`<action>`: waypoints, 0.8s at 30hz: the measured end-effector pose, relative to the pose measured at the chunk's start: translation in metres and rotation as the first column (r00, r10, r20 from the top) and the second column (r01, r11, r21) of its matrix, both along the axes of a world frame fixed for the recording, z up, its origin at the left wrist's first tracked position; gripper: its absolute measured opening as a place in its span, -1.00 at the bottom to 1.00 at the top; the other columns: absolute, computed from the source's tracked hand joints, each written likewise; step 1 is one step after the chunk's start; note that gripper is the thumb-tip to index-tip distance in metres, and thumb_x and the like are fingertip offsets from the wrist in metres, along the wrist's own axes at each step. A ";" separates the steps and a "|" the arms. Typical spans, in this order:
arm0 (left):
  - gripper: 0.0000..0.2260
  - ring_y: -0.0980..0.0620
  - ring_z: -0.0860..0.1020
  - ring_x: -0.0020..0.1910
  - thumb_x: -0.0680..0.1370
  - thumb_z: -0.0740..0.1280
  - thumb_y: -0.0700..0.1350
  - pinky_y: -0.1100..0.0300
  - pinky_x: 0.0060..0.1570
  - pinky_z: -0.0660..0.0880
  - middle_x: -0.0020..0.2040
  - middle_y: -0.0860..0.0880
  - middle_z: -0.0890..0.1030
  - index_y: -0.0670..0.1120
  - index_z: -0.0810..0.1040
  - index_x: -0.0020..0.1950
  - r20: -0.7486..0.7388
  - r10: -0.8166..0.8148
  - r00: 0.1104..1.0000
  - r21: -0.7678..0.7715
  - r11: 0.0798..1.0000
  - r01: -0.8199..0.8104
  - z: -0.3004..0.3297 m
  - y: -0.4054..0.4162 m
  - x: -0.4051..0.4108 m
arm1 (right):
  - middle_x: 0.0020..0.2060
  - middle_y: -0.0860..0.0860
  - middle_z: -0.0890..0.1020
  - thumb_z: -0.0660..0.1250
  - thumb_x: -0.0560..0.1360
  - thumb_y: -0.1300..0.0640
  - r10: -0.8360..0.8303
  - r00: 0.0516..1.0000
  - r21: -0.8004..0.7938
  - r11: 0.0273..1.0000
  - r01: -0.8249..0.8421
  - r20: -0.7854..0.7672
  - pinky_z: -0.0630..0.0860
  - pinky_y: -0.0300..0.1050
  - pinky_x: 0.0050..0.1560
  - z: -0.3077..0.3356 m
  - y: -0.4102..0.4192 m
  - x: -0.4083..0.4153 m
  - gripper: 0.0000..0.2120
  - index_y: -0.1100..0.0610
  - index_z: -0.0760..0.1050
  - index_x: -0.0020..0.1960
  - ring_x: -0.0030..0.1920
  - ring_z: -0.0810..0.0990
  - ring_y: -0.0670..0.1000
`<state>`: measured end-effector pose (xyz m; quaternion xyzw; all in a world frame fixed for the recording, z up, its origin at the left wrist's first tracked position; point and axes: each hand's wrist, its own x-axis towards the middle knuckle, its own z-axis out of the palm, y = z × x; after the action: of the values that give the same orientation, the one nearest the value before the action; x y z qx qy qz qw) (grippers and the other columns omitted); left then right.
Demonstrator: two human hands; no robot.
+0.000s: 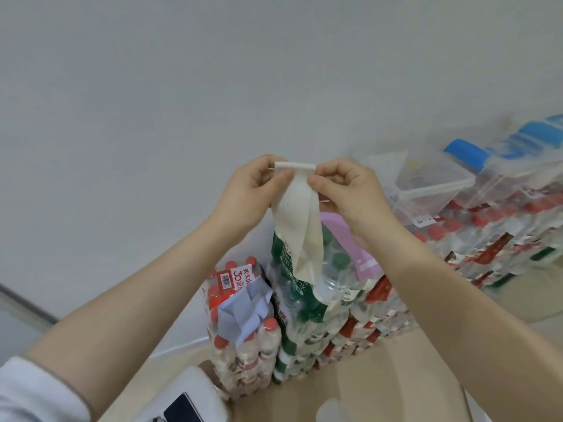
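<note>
Above the green-capped bottle pack (pixel 307 287), a cream cloth strip (pixel 297 208) is hanging; left hand (pixel 253 190) and right hand (pixel 350 190) are pinching its rolled top edge.

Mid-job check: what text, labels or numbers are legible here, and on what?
"农夫山", "30": red label on the red-cap pack.
"水": green wrap of the green-cap pack; its other characters are blurred.
Barcode digits on the red label: too small.
Sticker on the clear box: blurred.
Pink pack print: blurred.
Strip pinched by left hand and right hand: no text.
</note>
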<state>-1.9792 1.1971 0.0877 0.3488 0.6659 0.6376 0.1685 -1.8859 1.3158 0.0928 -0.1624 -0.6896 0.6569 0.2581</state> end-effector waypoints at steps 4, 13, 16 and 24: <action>-0.81 0.15 0.52 -0.40 0.57 0.23 -0.17 0.29 -0.36 0.50 -0.38 0.03 0.56 -0.15 0.52 -0.22 0.016 -0.004 1.000 0.008 1.000 0.004 0.010 0.003 0.007 | -0.49 -0.04 0.55 0.31 0.49 0.30 -0.045 0.999 -0.006 0.999 0.045 -0.004 0.53 -0.20 -0.39 0.006 0.003 0.005 -0.83 0.12 0.44 -0.24 -0.48 0.52 -0.09; -0.78 0.01 0.55 -0.33 0.56 0.26 -0.09 0.20 -0.18 0.58 -0.20 -0.05 0.64 -0.23 0.59 -0.06 0.343 -0.022 0.939 0.078 0.997 -0.005 0.022 0.019 0.022 | -0.21 0.03 0.68 -0.06 0.59 -0.15 0.214 0.968 -0.200 0.962 -0.186 0.130 0.55 -0.20 -0.22 -0.008 0.017 0.017 -0.53 0.10 0.52 0.06 -0.22 0.66 -0.04; -0.83 0.07 0.56 -0.39 0.57 0.25 -0.10 0.27 -0.19 0.59 -0.28 -0.01 0.64 -0.17 0.58 -0.06 0.493 -0.039 0.869 0.164 0.985 -0.049 0.020 0.028 0.020 | -0.18 -0.04 0.67 0.23 0.51 -0.04 0.358 0.913 -0.109 0.933 -0.343 0.194 0.57 -0.07 -0.03 -0.033 0.025 0.033 -0.72 0.11 0.52 0.09 -0.15 0.64 -0.04; -0.87 0.14 0.62 -0.42 0.56 0.27 -0.15 0.32 -0.38 0.56 -0.40 0.03 0.65 -0.16 0.54 -0.13 0.773 0.112 0.625 0.149 0.925 -0.350 -0.011 0.065 -0.014 | 0.00 -0.01 0.64 0.41 0.40 0.26 0.396 0.810 -0.132 0.917 -0.377 0.434 0.53 -0.17 -0.08 -0.066 0.065 0.076 -0.61 0.06 0.42 0.18 -0.06 0.64 -0.05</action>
<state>-1.9930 1.2623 0.0770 -0.0154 0.4763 0.8291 0.2923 -1.8096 1.3812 0.0264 -0.1720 -0.7358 0.6530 -0.0514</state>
